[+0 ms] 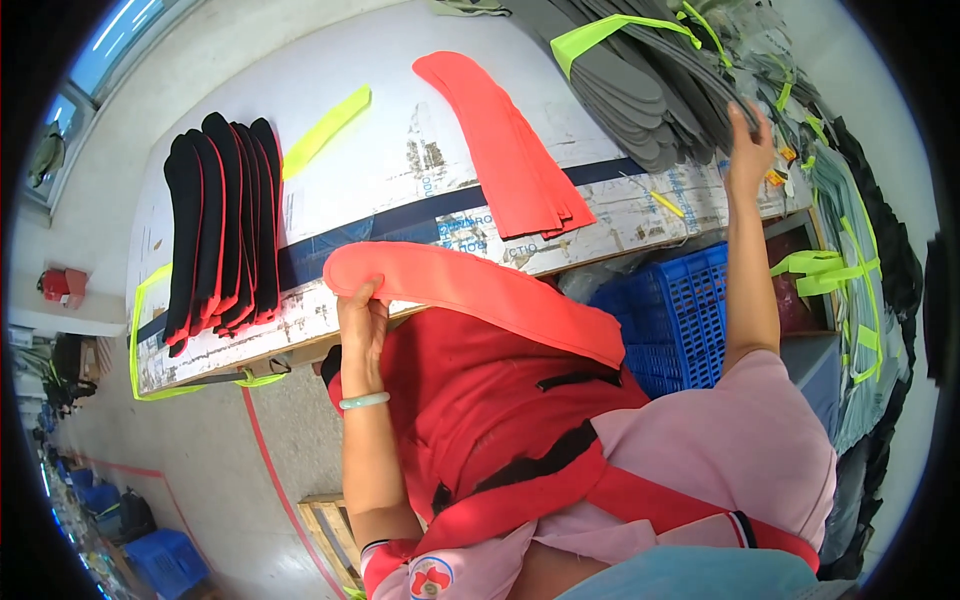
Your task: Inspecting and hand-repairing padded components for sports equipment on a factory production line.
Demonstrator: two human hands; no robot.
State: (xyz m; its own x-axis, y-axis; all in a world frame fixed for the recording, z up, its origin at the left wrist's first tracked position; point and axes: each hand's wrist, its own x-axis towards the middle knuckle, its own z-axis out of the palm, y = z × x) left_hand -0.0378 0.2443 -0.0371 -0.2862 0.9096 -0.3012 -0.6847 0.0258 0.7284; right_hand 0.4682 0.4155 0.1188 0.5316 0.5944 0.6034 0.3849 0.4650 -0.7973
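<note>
My left hand (362,325) pinches the rounded left end of a long, curved coral-red foam-like piece (480,290). The piece stretches to the right across the front of my red apron, with a faint line along its edge. Far to the right, my right hand (750,150) is closed at the edge of a thick stack of grey curved pieces (625,95), its fingers curled at the outermost layers. A fanned pile of coral-red pieces (505,150) lies mid-table. Black pieces with red undersides (222,220) overlap in a row on the left.
The white worktable (330,200) has a worn, taped front edge. A yellow-green strip (328,130) lies on it; another band (610,35) crosses the grey stack. Beneath the right side sits a blue crate (680,310). Tied grey bundles (850,260) line the far right.
</note>
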